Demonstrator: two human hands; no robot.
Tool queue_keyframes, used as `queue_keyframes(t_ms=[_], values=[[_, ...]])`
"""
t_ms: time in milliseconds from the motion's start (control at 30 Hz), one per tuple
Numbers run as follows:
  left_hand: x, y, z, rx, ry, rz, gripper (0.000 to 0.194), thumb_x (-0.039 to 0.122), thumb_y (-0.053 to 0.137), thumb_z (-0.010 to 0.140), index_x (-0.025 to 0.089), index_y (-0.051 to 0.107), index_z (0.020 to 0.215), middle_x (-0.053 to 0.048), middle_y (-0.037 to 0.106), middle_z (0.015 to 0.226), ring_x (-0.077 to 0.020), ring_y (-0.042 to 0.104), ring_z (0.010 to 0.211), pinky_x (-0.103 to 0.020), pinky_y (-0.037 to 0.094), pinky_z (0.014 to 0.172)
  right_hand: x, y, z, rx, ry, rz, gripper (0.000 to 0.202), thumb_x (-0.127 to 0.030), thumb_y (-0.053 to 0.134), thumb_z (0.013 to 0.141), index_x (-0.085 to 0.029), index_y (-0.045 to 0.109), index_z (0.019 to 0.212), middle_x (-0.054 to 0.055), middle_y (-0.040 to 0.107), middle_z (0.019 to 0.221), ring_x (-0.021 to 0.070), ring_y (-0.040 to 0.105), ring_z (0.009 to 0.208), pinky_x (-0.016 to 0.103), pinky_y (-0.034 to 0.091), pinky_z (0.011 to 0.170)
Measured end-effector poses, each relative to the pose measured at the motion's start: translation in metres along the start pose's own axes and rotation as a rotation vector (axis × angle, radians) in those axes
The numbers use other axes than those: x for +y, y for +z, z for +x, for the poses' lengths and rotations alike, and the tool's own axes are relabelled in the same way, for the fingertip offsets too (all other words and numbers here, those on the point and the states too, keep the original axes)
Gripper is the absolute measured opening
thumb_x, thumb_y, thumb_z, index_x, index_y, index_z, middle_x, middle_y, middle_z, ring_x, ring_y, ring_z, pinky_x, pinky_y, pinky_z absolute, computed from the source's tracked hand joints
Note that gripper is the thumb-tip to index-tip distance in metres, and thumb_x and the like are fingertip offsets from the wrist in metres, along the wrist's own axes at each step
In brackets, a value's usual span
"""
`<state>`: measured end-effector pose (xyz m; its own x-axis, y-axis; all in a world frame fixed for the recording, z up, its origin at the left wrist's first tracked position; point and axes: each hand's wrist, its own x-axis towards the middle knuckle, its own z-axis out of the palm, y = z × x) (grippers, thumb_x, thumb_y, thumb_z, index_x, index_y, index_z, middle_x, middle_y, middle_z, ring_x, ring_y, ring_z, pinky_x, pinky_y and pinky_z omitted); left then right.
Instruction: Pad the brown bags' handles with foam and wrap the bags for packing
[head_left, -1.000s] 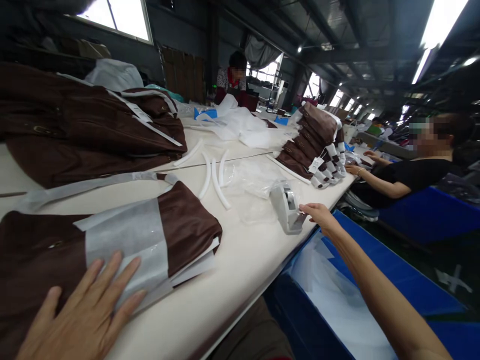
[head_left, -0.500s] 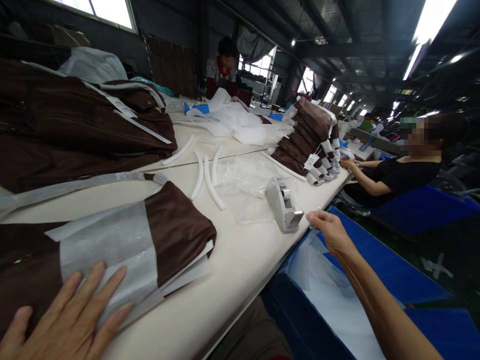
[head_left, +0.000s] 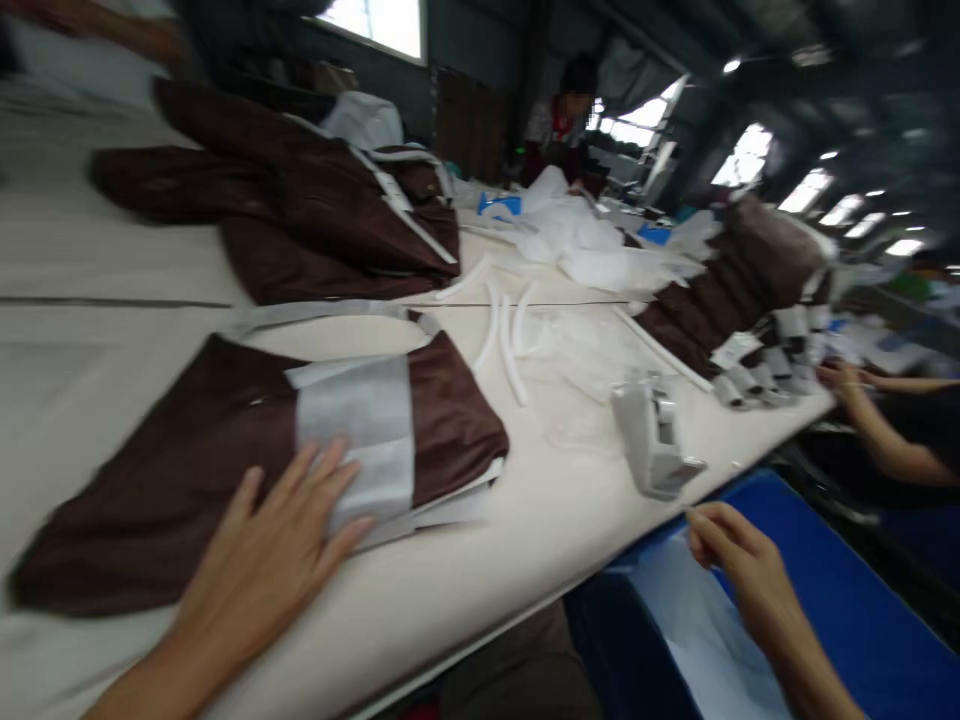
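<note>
- Bright windows light a dim workshop, where a pale table (head_left: 525,540) stretches across the view; a worker (head_left: 559,130) leans over its far side near 12 o'clock.
- White tag (head_left: 736,348), near 3 o'clock, hangs on a stack of brown pieces (head_left: 720,280); its print is too blurred to read.
- Brown bag (head_left: 195,460), banded by a whitish wrap (head_left: 375,415), lies flat on the table at 8 o'clock, its long axis running from 8 to 2 o'clock and its covered strap (head_left: 315,315) arching toward 12.
- Left hand (head_left: 281,530) rests palm down across bag and wrap, fingers spread, gripping nothing.
- Right hand (head_left: 735,555), at 4 o'clock, pinches thumb and fingers together just beside a gray tape dispenser (head_left: 645,450); whether tape sits between the fingertips cannot be told.
- Blue bin (head_left: 765,510) stands below the table edge at 4 o'clock, with whitish sheets (head_left: 690,610) inside.
</note>
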<state>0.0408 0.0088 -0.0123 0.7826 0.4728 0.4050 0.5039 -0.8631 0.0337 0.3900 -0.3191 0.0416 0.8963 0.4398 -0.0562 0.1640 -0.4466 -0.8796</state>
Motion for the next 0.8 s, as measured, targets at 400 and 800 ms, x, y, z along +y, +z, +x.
queue_keyframes(t_ms=[400,800], values=[[0.019,-0.018,-0.004,-0.027,-0.178,-0.009,0.053,0.058,0.052,0.093,0.027,0.057,0.135,-0.018,0.024,0.161,-0.0399,0.023,0.148,-0.072,0.016,0.112,-0.206,0.189,0.016,-1.485,-0.603,-0.262,0.025,-0.039,0.055,0.093,-0.020,0.065,0.080,0.001,0.063,0.072,0.0140,0.055,0.065,0.024,0.042,0.063],[0.019,-0.011,-0.010,0.092,-0.197,-0.025,0.051,0.059,0.057,0.090,0.031,0.061,0.131,-0.016,0.046,0.146,-0.0388,0.025,0.146,-0.070,0.009,0.116,-0.244,0.335,0.023,-1.493,-1.165,-0.865,0.014,-0.012,0.057,0.078,-0.019,0.064,0.067,-0.005,0.060,0.060,0.0102,0.053,0.059,0.022,0.032,0.058]])
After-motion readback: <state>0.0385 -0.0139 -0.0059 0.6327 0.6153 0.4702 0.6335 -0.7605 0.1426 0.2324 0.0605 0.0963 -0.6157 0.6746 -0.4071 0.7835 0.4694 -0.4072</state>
